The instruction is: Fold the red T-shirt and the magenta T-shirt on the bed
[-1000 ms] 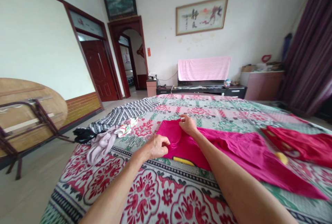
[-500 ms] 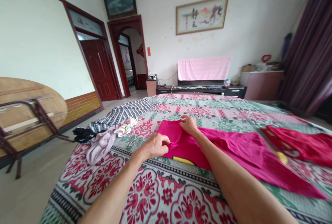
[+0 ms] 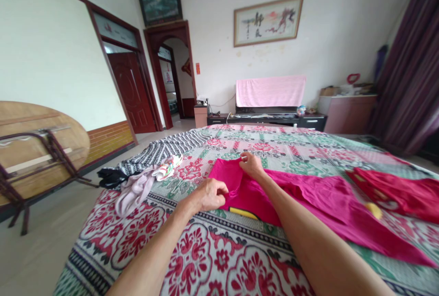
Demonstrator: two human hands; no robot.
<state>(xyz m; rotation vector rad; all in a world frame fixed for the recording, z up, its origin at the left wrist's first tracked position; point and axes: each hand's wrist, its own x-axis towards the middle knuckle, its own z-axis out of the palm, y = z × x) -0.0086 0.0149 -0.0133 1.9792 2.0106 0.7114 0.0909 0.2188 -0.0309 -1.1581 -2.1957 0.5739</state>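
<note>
A bright pink garment [image 3: 308, 191] with a yellow stripe lies stretched across the patterned bedspread [image 3: 192, 259]. Its left end is turned over in a flap, and both my hands are on that flap. My left hand [image 3: 211, 194] pinches the near corner, fingers curled together. Farther away, my right hand [image 3: 251, 164] has its thumb and fingers closed on the flap's far edge. The right forearm crosses over the garment and hides part of it. The garment's long right part tapers toward the bed's right side, with some wrinkles.
To the left lie a pale pink cloth [image 3: 135, 191], a small multicoloured cloth [image 3: 168, 168] and a black-and-white patterned cloth [image 3: 164, 147]. A red garment [image 3: 404, 193] is at the right. A folded round table [image 3: 41, 136] leans against the left wall. Beyond the bed stands a low black cabinet [image 3: 312, 122].
Both hands stay on the pink garment's flap with hardly any movement. The whole view has shifted very slightly.
</note>
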